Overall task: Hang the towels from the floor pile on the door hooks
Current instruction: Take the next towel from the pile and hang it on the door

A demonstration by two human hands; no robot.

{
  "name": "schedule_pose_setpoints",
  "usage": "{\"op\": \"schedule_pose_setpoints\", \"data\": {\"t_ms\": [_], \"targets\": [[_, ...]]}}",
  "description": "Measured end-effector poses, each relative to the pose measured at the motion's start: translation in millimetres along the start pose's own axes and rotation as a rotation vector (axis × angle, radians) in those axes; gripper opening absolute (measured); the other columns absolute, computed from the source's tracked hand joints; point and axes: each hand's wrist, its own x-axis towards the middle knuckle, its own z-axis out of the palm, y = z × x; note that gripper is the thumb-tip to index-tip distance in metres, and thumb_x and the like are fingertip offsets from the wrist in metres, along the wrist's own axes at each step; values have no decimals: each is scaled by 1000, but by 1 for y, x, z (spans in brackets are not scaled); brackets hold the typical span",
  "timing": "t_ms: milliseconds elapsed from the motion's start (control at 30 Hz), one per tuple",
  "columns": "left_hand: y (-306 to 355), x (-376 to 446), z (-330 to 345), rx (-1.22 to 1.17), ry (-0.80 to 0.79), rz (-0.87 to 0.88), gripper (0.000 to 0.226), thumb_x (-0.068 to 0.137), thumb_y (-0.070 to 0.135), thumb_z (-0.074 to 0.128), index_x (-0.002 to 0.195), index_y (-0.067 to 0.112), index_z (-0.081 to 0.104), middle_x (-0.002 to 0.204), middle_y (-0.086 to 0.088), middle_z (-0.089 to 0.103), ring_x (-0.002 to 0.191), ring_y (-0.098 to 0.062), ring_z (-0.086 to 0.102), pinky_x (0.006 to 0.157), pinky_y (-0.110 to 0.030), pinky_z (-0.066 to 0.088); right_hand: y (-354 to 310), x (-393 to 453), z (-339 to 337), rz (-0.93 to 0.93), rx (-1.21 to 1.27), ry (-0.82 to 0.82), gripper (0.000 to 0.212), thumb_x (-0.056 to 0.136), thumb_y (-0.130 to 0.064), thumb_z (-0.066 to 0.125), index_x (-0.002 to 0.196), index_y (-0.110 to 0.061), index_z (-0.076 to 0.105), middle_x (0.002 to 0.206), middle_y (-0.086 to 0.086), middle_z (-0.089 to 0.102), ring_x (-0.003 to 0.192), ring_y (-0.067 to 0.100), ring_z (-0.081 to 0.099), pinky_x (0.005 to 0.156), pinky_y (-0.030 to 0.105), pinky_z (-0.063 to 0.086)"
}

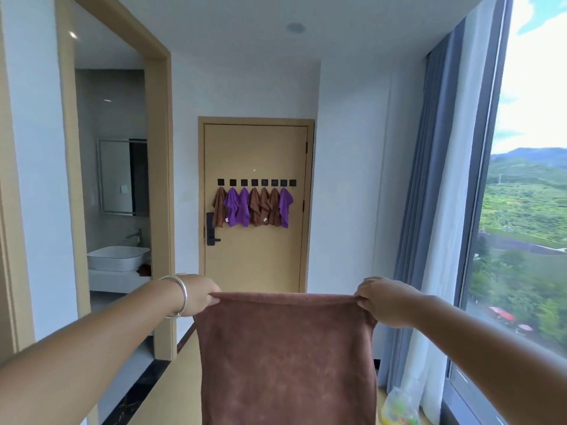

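- We hold the brown towel (287,357) by its top edge: our left hand (199,294) pinches the left corner shut between thumb and fingers, and our right hand (380,302) pinches the right corner the same way.
- Between the two pinches the edge runs nearly straight and taut; below it the cloth hangs flat, out past the bottom of the view.
- We judge it soft and limp, light enough for fingertip pinches, with a nap that grips rather than slips. Nothing about it is fragile.
- Because it has no stiffness, it will fold wherever we stop supporting it. For hanging, we would gather a corner or the middle of the top edge into one bunch, as the hung towels (253,207) are taken.
- The door (254,256) stands well ahead of us at the end of the passage, with a row of black hooks (256,182) across it.
- Seven hooks carry brown and purple towels; the rightmost hook (292,182) looks bare, the likely place for ours.
- The floor pile is not in view.
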Motion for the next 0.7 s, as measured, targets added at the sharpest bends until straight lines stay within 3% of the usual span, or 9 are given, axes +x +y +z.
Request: {"op": "schedule_pose_setpoints", "data": {"t_ms": [200, 367, 600, 700], "targets": [[-47, 74, -8, -23, 55, -6, 33, 100, 37, 35, 78, 22, 53, 79, 2, 55, 73, -17, 49, 69, -31, 40, -1, 82, -3, 8, -19, 45, 26, 102, -32, 34, 91, -30, 58, 94, -15, 46, 116, 11, 46, 96, 31, 40], [-70, 132, 0, -39, 44, 3, 34, 100, 37, 34, 74, 22, 51, 75, 3, 51, 69, -17, 46, 67, -31, 37, 10, 137, 15, 11, -24, 38, 31, 102, -33, 35, 104, -28, 65, 96, -16, 48, 113, 10, 47, 98, 32, 42], [-83, 223, 12, -60, -9, -1, 31, 100, 36, 35, 77, 21, 50, 77, 3, 51, 71, -18, 47, 69, -32, 38, 46, 234, 47, -11, -28, -5, 29, 101, -33, 35, 101, -26, 63, 92, -17, 44, 123, 11, 43, 100, 30, 37], [-85, 269, 12, -60, -29, -23, 32, 100, 36, 35, 76, 21, 48, 75, 3, 50, 70, -17, 46, 67, -31, 37, 70, 284, 61, -23, 8, -12, 28, 101, -31, 36, 98, -28, 63, 98, -15, 50, 125, 10, 41, 100, 30, 38]]}}
